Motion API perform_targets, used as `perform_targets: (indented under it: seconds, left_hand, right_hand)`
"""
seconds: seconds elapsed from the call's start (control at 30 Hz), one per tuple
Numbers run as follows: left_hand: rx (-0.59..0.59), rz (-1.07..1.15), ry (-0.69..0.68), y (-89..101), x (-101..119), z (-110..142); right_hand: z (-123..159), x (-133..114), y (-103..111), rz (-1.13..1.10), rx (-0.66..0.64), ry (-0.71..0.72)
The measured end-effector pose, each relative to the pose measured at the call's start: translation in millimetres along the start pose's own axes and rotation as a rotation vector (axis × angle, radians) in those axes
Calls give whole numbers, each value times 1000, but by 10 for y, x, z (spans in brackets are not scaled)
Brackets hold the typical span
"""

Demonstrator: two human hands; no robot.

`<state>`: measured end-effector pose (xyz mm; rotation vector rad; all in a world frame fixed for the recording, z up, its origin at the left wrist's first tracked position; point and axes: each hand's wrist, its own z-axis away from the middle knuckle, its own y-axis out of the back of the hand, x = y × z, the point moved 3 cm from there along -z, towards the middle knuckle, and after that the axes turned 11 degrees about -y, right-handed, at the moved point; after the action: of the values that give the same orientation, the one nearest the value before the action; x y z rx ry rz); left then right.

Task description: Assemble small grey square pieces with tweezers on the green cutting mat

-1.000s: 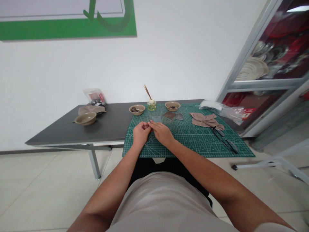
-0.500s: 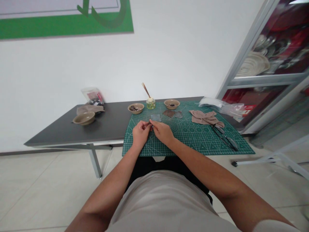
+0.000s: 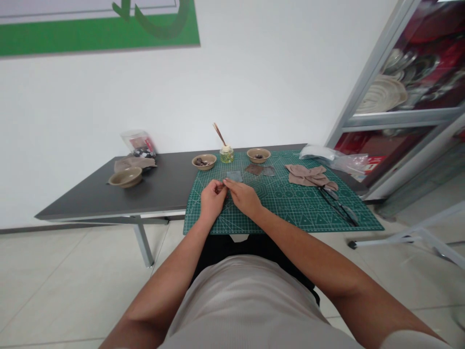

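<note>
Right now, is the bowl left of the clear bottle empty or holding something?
Holding something: small dark pieces lie inside the bowl. Cannot tell what they are.

A white wall spans the upper centre of the frame, a green-bordered panel on it at upper left. A dark worktop stands along the wall, its metal leg on a pale tiled floor. At upper right, a grey-framed cabinet shows red behind glass; below it stands a white metal frame.
</note>
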<state>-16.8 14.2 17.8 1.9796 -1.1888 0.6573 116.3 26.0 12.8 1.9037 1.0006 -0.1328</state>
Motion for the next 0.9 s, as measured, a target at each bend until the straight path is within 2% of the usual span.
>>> perform_targets:
  seconds: [0.27, 0.73, 0.8, 0.9]
  left_hand:
    - [-14, -78, 26, 15, -6, -15]
    - [34, 155, 32, -23, -111, -1]
    - [22, 169, 36, -28, -105, -4]
    - [-21, 69, 40, -23, -58, -8]
  right_hand:
    - [23, -16, -4, 71, -17, 70]
    - [27, 47, 16, -47, 9, -86]
    - [27, 43, 21, -43, 6, -77]
    - [30, 21, 26, -16, -2, -19]
